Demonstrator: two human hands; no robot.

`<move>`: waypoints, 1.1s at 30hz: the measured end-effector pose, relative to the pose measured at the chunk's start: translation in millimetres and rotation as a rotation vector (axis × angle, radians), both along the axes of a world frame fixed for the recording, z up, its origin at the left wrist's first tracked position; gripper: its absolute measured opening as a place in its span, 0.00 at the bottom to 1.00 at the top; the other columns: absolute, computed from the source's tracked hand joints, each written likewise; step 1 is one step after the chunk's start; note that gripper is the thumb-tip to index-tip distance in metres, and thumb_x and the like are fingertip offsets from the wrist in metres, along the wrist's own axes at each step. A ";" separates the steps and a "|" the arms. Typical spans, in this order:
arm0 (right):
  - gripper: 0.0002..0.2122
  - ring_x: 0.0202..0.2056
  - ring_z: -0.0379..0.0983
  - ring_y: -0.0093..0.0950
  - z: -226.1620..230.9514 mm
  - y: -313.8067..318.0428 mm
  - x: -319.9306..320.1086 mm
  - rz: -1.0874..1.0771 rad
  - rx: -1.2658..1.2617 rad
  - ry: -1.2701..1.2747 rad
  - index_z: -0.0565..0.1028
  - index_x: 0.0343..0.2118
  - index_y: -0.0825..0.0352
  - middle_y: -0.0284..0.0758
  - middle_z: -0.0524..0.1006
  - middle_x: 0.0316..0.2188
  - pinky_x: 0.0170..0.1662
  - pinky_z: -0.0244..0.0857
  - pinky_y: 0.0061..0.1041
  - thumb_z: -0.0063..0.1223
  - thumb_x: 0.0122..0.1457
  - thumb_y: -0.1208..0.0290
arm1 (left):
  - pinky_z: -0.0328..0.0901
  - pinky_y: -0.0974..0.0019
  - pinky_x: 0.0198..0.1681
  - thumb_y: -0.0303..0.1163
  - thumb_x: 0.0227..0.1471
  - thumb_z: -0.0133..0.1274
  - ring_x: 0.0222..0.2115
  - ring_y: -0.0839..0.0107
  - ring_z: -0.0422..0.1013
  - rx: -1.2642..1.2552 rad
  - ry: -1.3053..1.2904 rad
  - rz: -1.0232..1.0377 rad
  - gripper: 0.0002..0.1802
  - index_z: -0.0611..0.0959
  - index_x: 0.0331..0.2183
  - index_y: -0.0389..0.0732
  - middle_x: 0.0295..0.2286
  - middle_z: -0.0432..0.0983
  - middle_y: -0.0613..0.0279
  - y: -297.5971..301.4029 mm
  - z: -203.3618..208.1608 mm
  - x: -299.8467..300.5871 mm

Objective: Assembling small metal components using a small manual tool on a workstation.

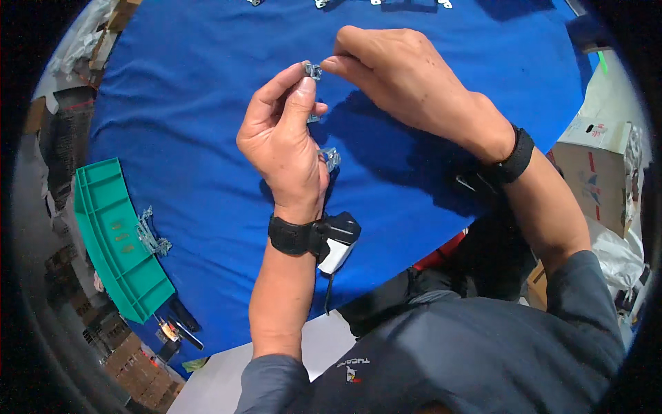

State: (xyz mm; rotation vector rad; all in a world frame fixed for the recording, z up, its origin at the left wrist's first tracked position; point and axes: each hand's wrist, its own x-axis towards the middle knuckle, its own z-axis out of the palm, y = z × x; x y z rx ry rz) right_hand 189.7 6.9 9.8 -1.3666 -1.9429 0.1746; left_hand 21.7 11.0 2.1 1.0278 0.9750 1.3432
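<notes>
My left hand (284,148) is raised over the blue cloth and closed on a silver metal hinge (332,159). One end of the hinge sticks up between thumb and forefinger; the other shows beside the palm, and the fingers hide much of its middle. My right hand (420,83) reaches in from the right with thumb and forefinger pinched at the hinge's upper end. Whatever small piece those fingertips may hold is too small to make out.
A green divided plastic tray (131,276) lies at the left with a few small pieces inside. More metal hinges (152,238) rest against its right side. Several metal fittings (376,3) line the far edge. Dark-handled tools (183,317) lie near the tray. A cardboard box (593,172) stands at right.
</notes>
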 end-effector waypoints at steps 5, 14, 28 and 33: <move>0.12 0.25 0.74 0.48 3.4 1.3 -4.3 0.011 0.004 0.094 0.69 0.25 0.66 0.45 0.73 0.18 0.26 0.65 0.45 0.54 0.60 0.65 | 0.73 0.74 0.31 0.19 0.54 0.58 0.32 0.76 0.76 0.026 -0.042 -0.016 0.11 0.83 0.41 0.31 0.35 0.81 0.57 2.1 -3.7 -1.3; 0.07 0.28 0.75 0.43 2.1 1.9 -1.2 0.062 0.083 -0.070 0.67 0.31 0.65 0.40 0.74 0.23 0.27 0.67 0.41 0.53 0.59 0.69 | 0.70 0.76 0.28 0.23 0.56 0.57 0.29 0.77 0.75 -0.028 0.071 -0.065 0.10 0.84 0.41 0.31 0.33 0.82 0.57 3.6 0.5 -5.1; 0.12 0.23 0.72 0.45 12.1 -1.3 -5.9 0.052 0.016 0.099 0.67 0.26 0.65 0.41 0.73 0.18 0.24 0.63 0.40 0.56 0.60 0.66 | 0.69 0.76 0.30 0.22 0.54 0.59 0.28 0.80 0.73 0.190 0.096 -0.019 0.09 0.86 0.39 0.35 0.35 0.81 0.61 2.9 -6.7 -2.6; 0.15 0.19 0.70 0.38 12.8 -0.9 3.0 0.008 -0.208 0.174 0.70 0.23 0.71 0.45 0.69 0.15 0.23 0.60 0.35 0.54 0.64 0.65 | 0.69 0.75 0.32 0.21 0.54 0.58 0.30 0.78 0.73 0.181 0.114 -0.091 0.09 0.86 0.39 0.35 0.36 0.81 0.60 1.0 -2.6 -3.1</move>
